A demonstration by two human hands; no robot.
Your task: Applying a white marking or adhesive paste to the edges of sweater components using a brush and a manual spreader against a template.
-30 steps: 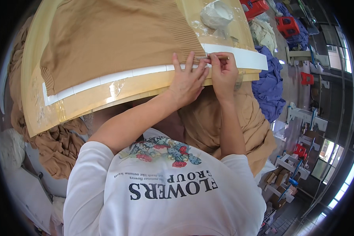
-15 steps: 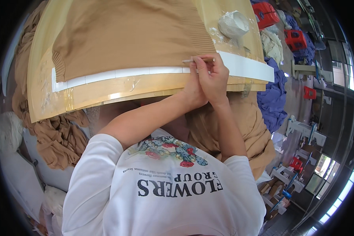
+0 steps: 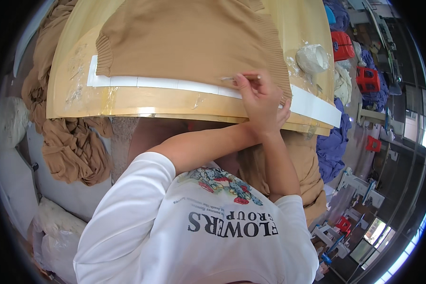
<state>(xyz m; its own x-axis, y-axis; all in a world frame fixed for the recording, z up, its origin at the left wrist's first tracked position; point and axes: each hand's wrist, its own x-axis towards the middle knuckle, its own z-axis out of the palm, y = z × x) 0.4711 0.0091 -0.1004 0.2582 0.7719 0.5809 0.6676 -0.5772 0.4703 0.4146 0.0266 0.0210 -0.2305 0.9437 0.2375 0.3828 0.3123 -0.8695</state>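
Observation:
A tan knitted panel (image 3: 189,42) with ribbed side edges lies over a long white measuring strip (image 3: 156,82) along the near edge of the table. My right hand (image 3: 261,102) is closed round a slim pen-like stick (image 3: 252,77), its pale tip pointing left at the lower part of the panel. Crossing under my right wrist, my left hand (image 3: 283,114) shows only some bent fingers, which seem to pinch the panel's ribbed right corner. The rest of that hand is hidden.
On the table's right stands a plastic-wrapped white roll or cup (image 3: 311,59). Tan cloth (image 3: 75,151) hangs in heaps on both sides of me. Purple cloth (image 3: 331,151) and red stools (image 3: 341,46) are off to the right.
My left hand has gone from beside the pen tip to the panel's right corner. My right hand still grips the pen-like stick. The whole view has shifted and turned slightly.

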